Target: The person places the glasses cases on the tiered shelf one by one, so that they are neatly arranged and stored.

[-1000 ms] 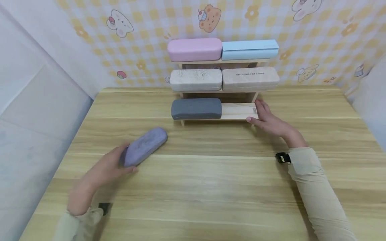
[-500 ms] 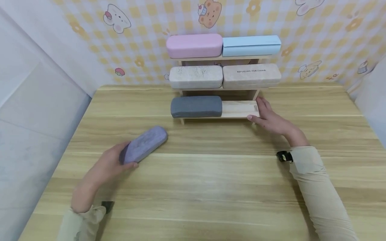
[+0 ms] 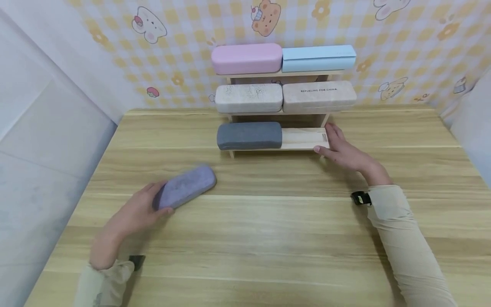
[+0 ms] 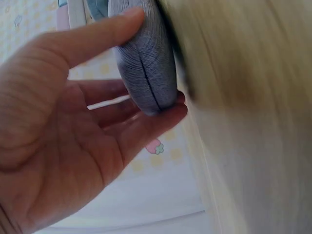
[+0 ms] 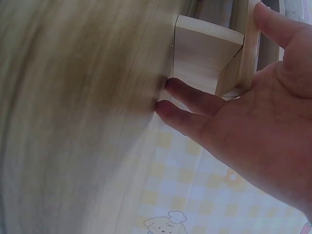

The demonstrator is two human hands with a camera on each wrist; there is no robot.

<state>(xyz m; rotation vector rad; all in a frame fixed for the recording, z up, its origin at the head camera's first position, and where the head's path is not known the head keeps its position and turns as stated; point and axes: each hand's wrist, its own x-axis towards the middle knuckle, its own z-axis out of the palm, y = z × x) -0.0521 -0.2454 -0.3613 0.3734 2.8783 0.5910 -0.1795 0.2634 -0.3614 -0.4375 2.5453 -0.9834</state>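
In the head view my left hand (image 3: 132,215) holds one end of a purple glasses case (image 3: 188,186), low over the table at the left. The left wrist view shows the thumb on one side of the case (image 4: 146,68) and fingers on the other, near its seam. My right hand (image 3: 350,155) grips the right end of the lowest tier of a wooden shelf (image 3: 303,139), thumb at its front edge. In the right wrist view two fingertips (image 5: 170,109) touch the table beside the shelf leg. A grey glasses case (image 3: 249,135) lies on that tier's left half; bare wood shows on its right.
On the middle tier sit a whitish case (image 3: 249,99) and a beige case (image 3: 319,97) with lettering. A pink case (image 3: 246,59) and a light blue case (image 3: 319,59) occupy the top tier. Behind the wood-grain table (image 3: 245,238) hangs a yellow checked backdrop (image 3: 184,25).
The purple glasses case has turned slightly in my left hand, its far end swinging right and a little toward me. My right hand stays at the shelf's end.
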